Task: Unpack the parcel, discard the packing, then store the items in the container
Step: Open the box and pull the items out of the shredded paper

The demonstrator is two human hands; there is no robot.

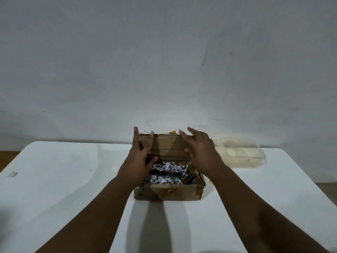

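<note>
A brown cardboard parcel (175, 193) sits at the middle of the white table (60, 179), its far flap (165, 146) raised upright. Inside lies shredded white and blue paper packing (166, 168), with a small reddish item (189, 178) at the right and other dark items partly buried. My left hand (139, 156) rests against the left end of the raised flap, fingers spread along it. My right hand (199, 152) lies with fingers apart on the flap's right end. A clear plastic container (240, 154) stands to the right of the parcel.
A plain grey wall rises right behind the table's far edge. A small pale scrap (12, 174) lies near the table's left edge. Brown floor shows beyond the left corner.
</note>
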